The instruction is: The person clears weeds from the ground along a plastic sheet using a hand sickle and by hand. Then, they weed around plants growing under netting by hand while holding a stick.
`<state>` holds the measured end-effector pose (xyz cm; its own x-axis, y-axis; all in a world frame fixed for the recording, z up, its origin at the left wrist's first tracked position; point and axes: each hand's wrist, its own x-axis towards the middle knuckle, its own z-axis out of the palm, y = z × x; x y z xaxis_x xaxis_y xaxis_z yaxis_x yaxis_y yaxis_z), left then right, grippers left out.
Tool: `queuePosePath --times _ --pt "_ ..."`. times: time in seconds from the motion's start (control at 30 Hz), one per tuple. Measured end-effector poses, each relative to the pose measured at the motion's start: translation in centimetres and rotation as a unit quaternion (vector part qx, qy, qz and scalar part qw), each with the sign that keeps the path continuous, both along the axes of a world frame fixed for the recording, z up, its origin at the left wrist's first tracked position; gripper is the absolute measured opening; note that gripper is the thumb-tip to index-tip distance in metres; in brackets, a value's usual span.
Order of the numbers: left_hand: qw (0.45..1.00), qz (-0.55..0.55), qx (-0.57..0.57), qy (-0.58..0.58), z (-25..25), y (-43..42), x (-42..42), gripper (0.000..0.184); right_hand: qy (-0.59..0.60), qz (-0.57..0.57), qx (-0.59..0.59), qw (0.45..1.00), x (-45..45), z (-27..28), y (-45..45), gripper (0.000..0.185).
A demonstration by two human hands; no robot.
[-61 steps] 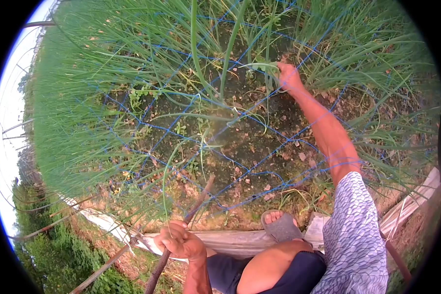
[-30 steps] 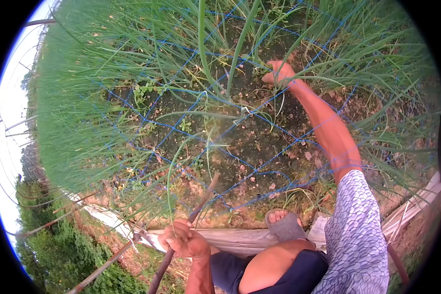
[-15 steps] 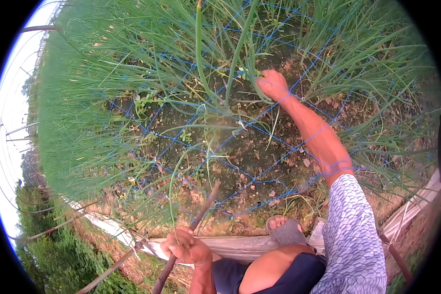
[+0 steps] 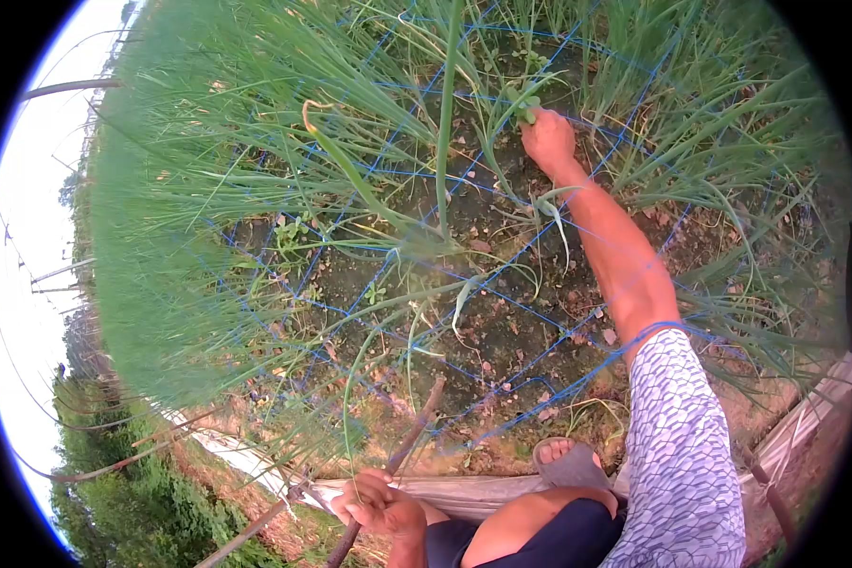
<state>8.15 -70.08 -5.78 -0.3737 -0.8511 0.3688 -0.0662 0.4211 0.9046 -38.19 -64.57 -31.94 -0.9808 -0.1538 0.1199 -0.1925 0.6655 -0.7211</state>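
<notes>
My right hand (image 4: 549,137) reaches under the blue netting among the green onion plants. Its fingers are closed on a small leafy weed (image 4: 523,106), whose broad green leaves show past the fingertips. Low in the view, my left hand (image 4: 381,506) is curled at a slanting wooden stick (image 4: 417,426) and appears wrapped round it; the hand hides part of the stick. A thin onion leaf (image 4: 348,407) hangs down to the left fingers. Between the two hands, tall onion stalks (image 4: 445,142) stand up through the blue net (image 4: 511,301).
Dense onion leaves (image 4: 180,256) fill the left side, with more (image 4: 729,123) at the right. Small weeds (image 4: 292,235) grow in the dark soil. A pale plastic edging (image 4: 445,489) borders the bed near my sandalled foot (image 4: 570,462). Blue cord crosses my right forearm.
My right hand has moved slightly up and right in the view, and a leafy weed now shows at its fingers. The view has shifted; my left hand stays by the stick.
</notes>
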Motion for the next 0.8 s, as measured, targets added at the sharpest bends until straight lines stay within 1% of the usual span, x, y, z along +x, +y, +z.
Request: queuePosePath --times 0.03,0.07,0.1,0.13,0.17,0.23,0.27,0.3,0.37,0.43,0.5,0.57,0.63,0.67,0.7,0.73,0.77,0.8 --pt "1.0 -0.001 -0.003 0.001 -0.1 0.0 0.0 0.034 -0.002 -0.005 0.032 0.999 -0.2 0.1 -0.2 0.029" --pt "1.0 -0.005 0.002 0.019 -0.2 0.0 0.0 0.03 -0.001 -0.006 0.03 1.0 -0.6 0.3 -0.2 0.029" --pt "0.999 -0.009 0.008 0.036 -0.3 0.1 0.0 0.027 -0.029 -0.038 -0.019 0.999 -1.0 0.4 0.0 0.026" --pt "1.0 -0.011 0.01 0.027 -0.1 0.2 -0.1 0.024 -0.056 -0.07 -0.066 0.994 -1.4 0.5 0.2 0.023" --pt "0.999 -0.012 0.01 0.028 -0.2 0.2 -0.2 0.024 -0.054 -0.071 -0.067 0.994 -2.1 0.6 0.3 0.023" --pt "0.999 -0.026 0.004 0.018 0.0 0.2 -0.1 0.022 0.008 -0.133 -0.065 0.989 -3.4 0.4 0.4 0.019" --pt "0.999 -0.019 0.014 0.026 -0.1 0.3 -0.2 0.023 0.075 -0.087 -0.097 0.989 -4.1 -0.2 0.6 0.022" --pt "0.999 -0.021 0.012 0.027 0.0 0.4 -0.3 0.023 0.075 -0.089 -0.099 0.988 -4.4 -0.6 0.4 0.022" --pt "1.0 -0.01 0.012 0.011 0.1 0.5 -0.4 0.024 0.108 -0.07 -0.068 0.989 -5.1 -1.3 0.7 0.028" --pt "1.0 -0.005 0.011 0.018 -0.3 0.5 -0.5 0.026 0.083 -0.053 -0.167 0.981 -6.3 -2.2 0.3 0.03" --pt "1.0 -0.01 -0.002 0.021 -0.3 0.4 -0.3 0.026 0.04 -0.037 -0.084 0.995 -5.9 -2.4 0.3 0.03" --pt "1.0 -0.013 -0.002 0.019 -0.1 0.5 -0.3 0.028 0.047 -0.051 -0.101 0.992 -6.1 -1.7 0.2 0.028" --pt "1.0 0.001 0.011 0.019 0.0 0.7 -0.5 0.028 -0.053 -0.041 -0.076 0.995 -7.1 -2.1 0.5 0.028" --pt "1.0 0.0 0.01 0.021 0.0 0.6 -0.4 0.028 -0.05 -0.042 -0.076 0.995 -7.5 -2.6 0.5 0.028" --pt "1.0 -0.005 0.011 0.019 0.0 0.4 -0.2 0.028 -0.068 -0.058 -0.133 0.987 -7.8 -3.8 0.2 0.027" --pt "1.0 -0.009 0.012 0.016 0.0 0.4 0.0 0.028 -0.076 -0.065 -0.161 0.982 -8.1 -4.9 0.1 0.026" --pt "1.0 -0.008 0.011 0.019 -0.1 0.3 0.1 0.028 -0.083 -0.072 -0.19 0.976 -7.8 -4.1 0.0 0.025" --pt "1.0 -0.007 0.011 0.024 -0.2 0.3 0.2 0.027 -0.058 -0.075 -0.147 0.985 -7.0 -3.5 0.4 0.025"
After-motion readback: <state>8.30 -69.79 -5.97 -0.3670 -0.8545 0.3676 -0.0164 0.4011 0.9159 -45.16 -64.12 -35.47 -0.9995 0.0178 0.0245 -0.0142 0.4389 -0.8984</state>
